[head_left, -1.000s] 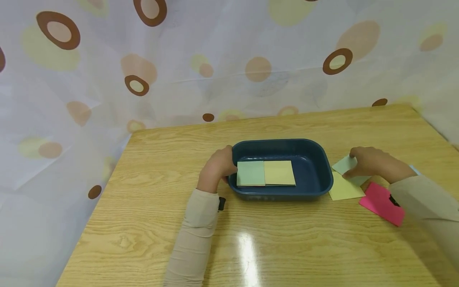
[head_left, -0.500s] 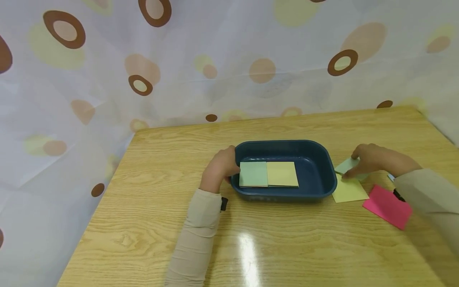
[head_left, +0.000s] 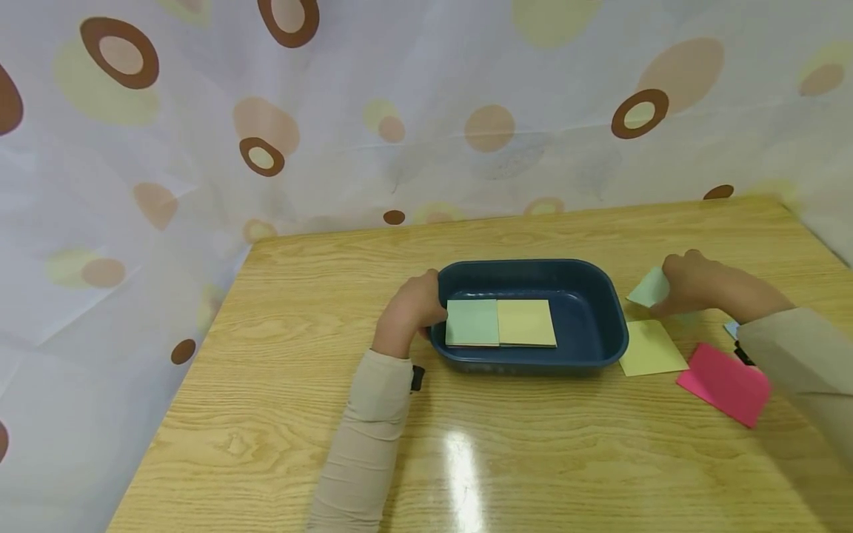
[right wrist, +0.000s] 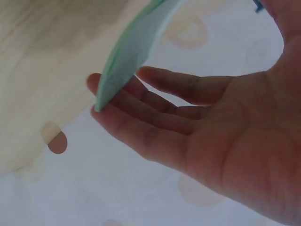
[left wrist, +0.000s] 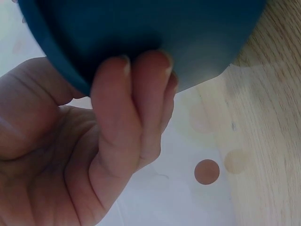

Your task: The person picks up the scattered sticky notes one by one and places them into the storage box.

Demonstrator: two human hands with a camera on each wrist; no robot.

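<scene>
My left hand (head_left: 408, 311) grips the left end of a dark blue plastic tray (head_left: 580, 326). In the left wrist view its fingers (left wrist: 115, 113) press against the tray's outer wall (left wrist: 197, 42), with the thumb partly hidden at the rim. Inside the tray, a pale green sticky note pad (head_left: 472, 323) and a pale yellow one (head_left: 525, 323) lie side by side. My right hand (head_left: 709, 285) holds another pale green sticky note pad (head_left: 649, 287), tilted, just right of the tray. The right wrist view shows this pad, slightly bent, against the fingertips (right wrist: 106, 110).
A yellow sticky note pad (head_left: 651, 349) lies against the tray's right end. Nearer me is a bright pink pad (head_left: 726, 385), and a light blue corner (head_left: 731, 329) peeks out by the right sleeve. A patterned curtain (head_left: 426, 111) hangs behind the wooden table (head_left: 566, 459).
My right hand has raised the green pad off the yellow one and drawn it slightly back and to the right. My left hand keeps its grip on the tray.
</scene>
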